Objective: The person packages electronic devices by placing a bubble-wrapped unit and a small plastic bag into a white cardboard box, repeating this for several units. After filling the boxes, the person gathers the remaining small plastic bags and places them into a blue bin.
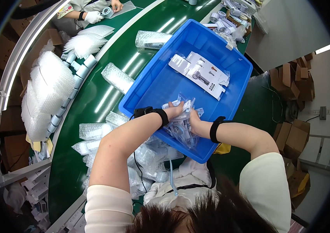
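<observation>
Inside the near end of a blue bin [210,42], both hands are positioned at a loose cluster of clear plastic bags [180,131]. The left hand [175,110] is at the upper left of the cluster, with its fingers parted. The right hand [193,119] is at the right side, its fingertips largely covered by the film. Because the transparent plastic overlaps the fingers, it cannot be determined whether either hand grips the bags or only touches them. Each forearm carries a black strap, and the two hands are close together.

Farther along the bin floor, a white printed carton [200,74] lies flat, apart from the hands. The bin sits obliquely at the edge of a curved green table [91,106]. To the left of the bin, a heap of bubble-wrapped packages [149,155] covers the near part of the table; further wrapped pieces lie along the bin's left side. Along the table's outer border, a row of pale blue cylinders [82,72] stands beside stacked bubble-wrap pouches [53,87]. Across the table, a co-worker's white-gloved hand [94,17] is at a round device [107,12].
</observation>
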{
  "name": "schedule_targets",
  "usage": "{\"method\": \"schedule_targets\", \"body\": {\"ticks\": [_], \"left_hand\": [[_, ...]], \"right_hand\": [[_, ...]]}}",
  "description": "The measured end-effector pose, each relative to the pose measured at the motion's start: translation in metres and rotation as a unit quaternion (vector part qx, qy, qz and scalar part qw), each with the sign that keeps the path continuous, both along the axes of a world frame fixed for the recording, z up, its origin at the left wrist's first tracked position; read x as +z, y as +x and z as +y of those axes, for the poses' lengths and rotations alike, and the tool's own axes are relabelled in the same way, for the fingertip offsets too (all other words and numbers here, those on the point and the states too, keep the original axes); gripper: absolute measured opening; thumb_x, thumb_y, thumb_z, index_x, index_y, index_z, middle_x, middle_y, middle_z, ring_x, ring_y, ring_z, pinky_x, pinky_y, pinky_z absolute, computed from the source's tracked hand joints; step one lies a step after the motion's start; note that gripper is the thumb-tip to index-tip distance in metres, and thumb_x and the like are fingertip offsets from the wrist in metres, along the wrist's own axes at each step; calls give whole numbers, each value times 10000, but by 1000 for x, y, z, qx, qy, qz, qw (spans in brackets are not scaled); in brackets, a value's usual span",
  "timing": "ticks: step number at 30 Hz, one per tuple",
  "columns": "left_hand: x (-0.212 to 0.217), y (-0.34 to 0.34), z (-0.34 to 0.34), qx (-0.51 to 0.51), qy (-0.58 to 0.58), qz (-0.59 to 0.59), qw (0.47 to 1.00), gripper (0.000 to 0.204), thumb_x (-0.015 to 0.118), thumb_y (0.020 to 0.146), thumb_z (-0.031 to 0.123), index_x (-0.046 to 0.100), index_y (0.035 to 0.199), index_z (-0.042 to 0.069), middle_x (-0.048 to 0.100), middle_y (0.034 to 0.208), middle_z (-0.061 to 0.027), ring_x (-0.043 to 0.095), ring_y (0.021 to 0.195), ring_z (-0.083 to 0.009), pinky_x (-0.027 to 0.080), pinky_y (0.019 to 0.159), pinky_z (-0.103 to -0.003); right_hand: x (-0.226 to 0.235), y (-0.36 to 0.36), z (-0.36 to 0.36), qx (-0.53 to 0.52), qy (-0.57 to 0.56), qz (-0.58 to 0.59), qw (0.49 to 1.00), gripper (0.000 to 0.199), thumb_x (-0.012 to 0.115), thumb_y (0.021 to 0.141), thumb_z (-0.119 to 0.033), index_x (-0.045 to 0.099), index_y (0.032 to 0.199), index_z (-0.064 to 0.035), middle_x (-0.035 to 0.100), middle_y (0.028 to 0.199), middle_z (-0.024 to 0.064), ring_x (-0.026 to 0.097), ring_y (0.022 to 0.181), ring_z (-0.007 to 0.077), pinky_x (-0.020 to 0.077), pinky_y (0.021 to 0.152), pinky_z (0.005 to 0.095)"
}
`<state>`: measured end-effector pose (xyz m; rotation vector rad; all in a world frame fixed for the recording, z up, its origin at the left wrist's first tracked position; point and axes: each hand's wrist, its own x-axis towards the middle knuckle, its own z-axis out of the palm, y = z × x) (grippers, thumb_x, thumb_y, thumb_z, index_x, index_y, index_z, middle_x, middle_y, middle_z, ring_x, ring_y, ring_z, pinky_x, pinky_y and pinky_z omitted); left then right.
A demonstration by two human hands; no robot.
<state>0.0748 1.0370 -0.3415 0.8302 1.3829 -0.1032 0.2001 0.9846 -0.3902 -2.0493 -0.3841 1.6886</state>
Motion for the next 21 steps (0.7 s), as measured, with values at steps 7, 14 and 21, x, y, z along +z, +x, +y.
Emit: {"method": "schedule_targets", "body": {"ticks": [7,14,21], "left_hand": [[6,16,-13,188,-84,-110,972,669,293,842,589,202,1379,200,236,1406,-135,220,1288,-256,144,1060,-354],[-11,20,-5,604,-352,-271,661,630,328,848,557,228,1368,215,211,1408,-166,198,1305,-270,149,1064,-337],[-85,0,4,535,-372,-289,702,629,354,845,540,206,1374,232,160,1424,-166,172,1315,-266,119,1072,-329]], "right_hand": [[31,-11,14,-110,-9,281,953,572,305,873,-468,301,1299,-87,420,1261,145,443,1123,306,370,909,474],[101,47,26,320,-102,29,942,591,342,853,-501,364,1276,-89,409,1296,94,407,1159,287,377,879,498],[101,14,30,444,-153,23,882,671,360,801,-592,388,1288,-132,366,1343,72,313,1230,297,282,928,544]]}}
